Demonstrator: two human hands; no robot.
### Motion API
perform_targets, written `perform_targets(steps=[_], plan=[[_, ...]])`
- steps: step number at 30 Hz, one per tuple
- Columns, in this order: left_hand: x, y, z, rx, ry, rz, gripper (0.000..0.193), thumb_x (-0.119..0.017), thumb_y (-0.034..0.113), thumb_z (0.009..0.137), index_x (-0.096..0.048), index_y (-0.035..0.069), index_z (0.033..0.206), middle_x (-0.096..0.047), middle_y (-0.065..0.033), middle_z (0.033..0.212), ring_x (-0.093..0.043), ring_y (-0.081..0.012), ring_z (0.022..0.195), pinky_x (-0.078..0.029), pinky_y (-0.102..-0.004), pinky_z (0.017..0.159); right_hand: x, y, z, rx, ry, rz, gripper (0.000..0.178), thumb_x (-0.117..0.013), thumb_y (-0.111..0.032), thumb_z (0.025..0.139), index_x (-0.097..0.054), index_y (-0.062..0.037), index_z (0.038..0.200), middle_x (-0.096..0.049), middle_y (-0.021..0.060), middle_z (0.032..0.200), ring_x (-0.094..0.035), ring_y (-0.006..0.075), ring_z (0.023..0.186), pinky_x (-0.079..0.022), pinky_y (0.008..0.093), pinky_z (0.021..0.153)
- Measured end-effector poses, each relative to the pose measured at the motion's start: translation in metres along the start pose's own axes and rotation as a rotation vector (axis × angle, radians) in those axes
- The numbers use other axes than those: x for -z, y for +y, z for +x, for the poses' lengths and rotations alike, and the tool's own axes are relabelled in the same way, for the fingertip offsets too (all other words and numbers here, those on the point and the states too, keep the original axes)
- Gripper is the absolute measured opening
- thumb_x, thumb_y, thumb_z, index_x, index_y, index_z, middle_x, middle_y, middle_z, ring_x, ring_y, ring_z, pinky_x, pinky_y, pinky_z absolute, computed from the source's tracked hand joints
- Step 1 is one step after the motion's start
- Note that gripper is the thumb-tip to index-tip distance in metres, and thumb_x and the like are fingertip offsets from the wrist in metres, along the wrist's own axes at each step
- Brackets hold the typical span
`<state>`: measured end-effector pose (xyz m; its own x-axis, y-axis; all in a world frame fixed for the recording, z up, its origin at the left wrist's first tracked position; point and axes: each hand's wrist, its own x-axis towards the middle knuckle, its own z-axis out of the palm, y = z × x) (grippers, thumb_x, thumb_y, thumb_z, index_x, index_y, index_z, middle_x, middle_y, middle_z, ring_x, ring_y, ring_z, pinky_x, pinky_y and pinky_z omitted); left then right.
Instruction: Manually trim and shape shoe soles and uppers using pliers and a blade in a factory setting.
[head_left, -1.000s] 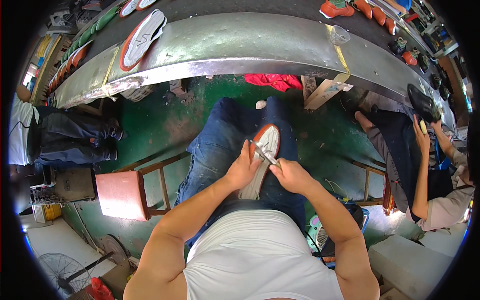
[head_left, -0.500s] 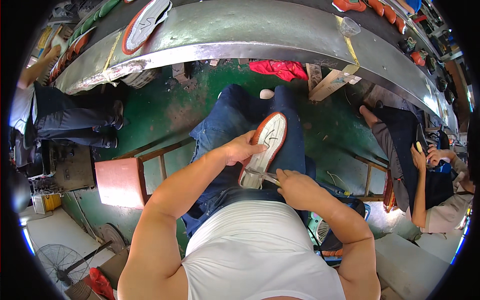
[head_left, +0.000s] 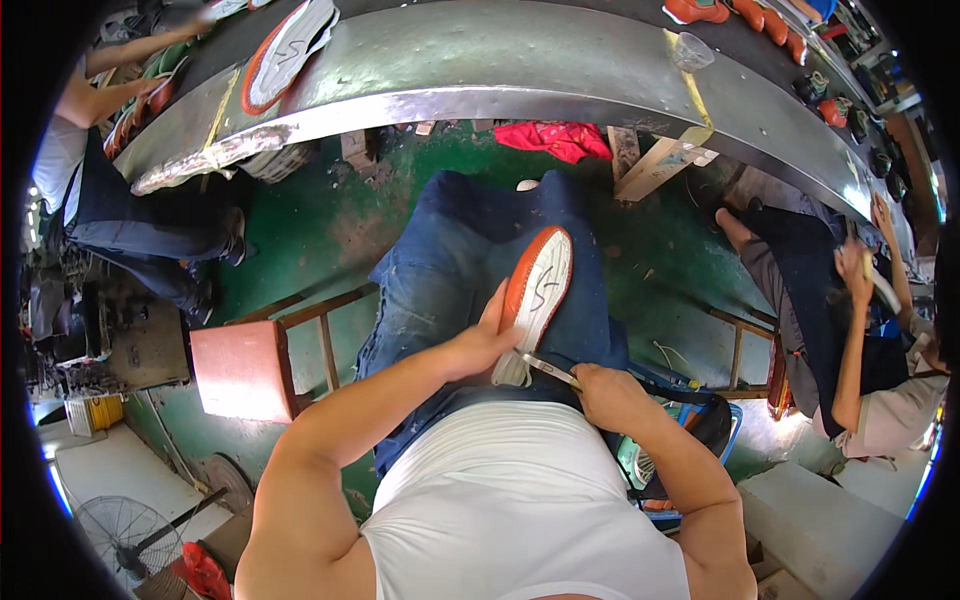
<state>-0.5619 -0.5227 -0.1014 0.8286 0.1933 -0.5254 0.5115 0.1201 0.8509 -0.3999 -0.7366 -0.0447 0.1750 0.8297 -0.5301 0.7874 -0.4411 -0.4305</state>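
Observation:
A shoe (head_left: 541,290) lies sole side up across my lap. Its underside is white with a dark squiggle, and the leather at its edge is orange-red. My left hand (head_left: 480,345) grips the shoe along its left side, near the heel end. My right hand (head_left: 607,394) is closed round the handles of metal pliers (head_left: 545,367). Their tip touches or nearly touches the shoe by my left thumb. How far the jaws are parted cannot be made out.
A long metal bench (head_left: 480,60) runs ahead, bearing another upturned shoe (head_left: 288,55) and a clear cup (head_left: 692,52). A red stool (head_left: 240,370) stands left. Co-workers are at both sides. Red cloth (head_left: 555,140) lies under the bench; a fan (head_left: 122,540) is lower left.
The pliers have swung to a steeper slant, and my right hand is slightly lower and farther right. My left hand has slid down the shoe toward the heel. Both co-workers' arms have moved.

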Motion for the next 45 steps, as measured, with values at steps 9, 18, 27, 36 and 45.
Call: perform_targets(steps=[9, 18, 27, 36, 45], plan=[[-0.018, -0.034, 0.003, -0.032, 0.129, -0.015, 0.093, -0.059, 0.024, 0.097, 0.007, 0.008, 0.16, -0.014, -0.0227, 0.164, -0.018, -0.0301, 0.152, -0.02, -0.0354, 0.121, 0.03, -0.01, 0.011, 0.05, 0.059, 0.591, 0.032, -0.058, -0.026, 0.099, -0.059, 0.0027, 0.111, -0.066, 0.0254, 0.097, -0.064, 0.0448, 0.092, -0.05, 0.0491, 0.078], [-0.012, -0.023, -0.004, -0.064, 0.105, -0.08, 0.098, -0.064, 0.013, 0.095, 0.009, 0.006, 0.159, -0.038, -0.0204, 0.154, -0.04, -0.0261, 0.142, -0.03, -0.0339, 0.117, 0.042, -0.02, 0.061, 0.143, 0.307, 0.565, 0.04, -0.049, -0.034, 0.103, -0.057, 0.0051, 0.096, -0.064, 0.0288, 0.084, -0.061, 0.0497, 0.085, -0.049, 0.0514, 0.074], [-0.001, -0.021, 0.001, -0.056, 0.096, -0.018, 0.094, -0.063, 0.015, 0.095, 0.005, 0.006, 0.16, -0.037, -0.0193, 0.155, -0.039, -0.0252, 0.142, -0.031, -0.033, 0.116, 0.017, 0.022, 0.077, 0.007, 0.632, 0.986, 0.04, -0.041, -0.032, 0.108, -0.059, 0.0031, 0.102, -0.067, 0.0087, 0.082, -0.065, 0.0146, 0.065, -0.052, 0.0313, 0.061], [0.031, 0.031, -0.021, -0.131, 0.047, -0.421, 0.072, -0.06, 0.001, 0.093, -0.025, -0.002, 0.157, -0.045, -0.0091, 0.151, -0.042, -0.0153, 0.137, -0.031, -0.0306, 0.114, -0.003, 0.044, 0.085, -0.152, 0.297, 1.396, 0.042, -0.041, -0.036, 0.108, -0.057, 0.0024, 0.108, -0.066, 0.0089, 0.087, -0.066, 0.0171, 0.069, -0.052, 0.0307, 0.059], [0.153, 0.254, -0.025, -0.422, 0.222, -0.364, 0.067, -0.064, 0.012, 0.094, -0.035, -0.004, 0.152, -0.053, -0.0176, 0.143, -0.058, -0.0222, 0.125, -0.046, -0.036, 0.106, -0.015, 0.06, 0.096, -0.119, 0.239, 1.614, 0.046, -0.035, -0.042, 0.109, -0.057, -0.0022, 0.112, -0.067, 0.0094, 0.089, -0.068, 0.0168, 0.072, -0.039, 0.0239, 0.042]])
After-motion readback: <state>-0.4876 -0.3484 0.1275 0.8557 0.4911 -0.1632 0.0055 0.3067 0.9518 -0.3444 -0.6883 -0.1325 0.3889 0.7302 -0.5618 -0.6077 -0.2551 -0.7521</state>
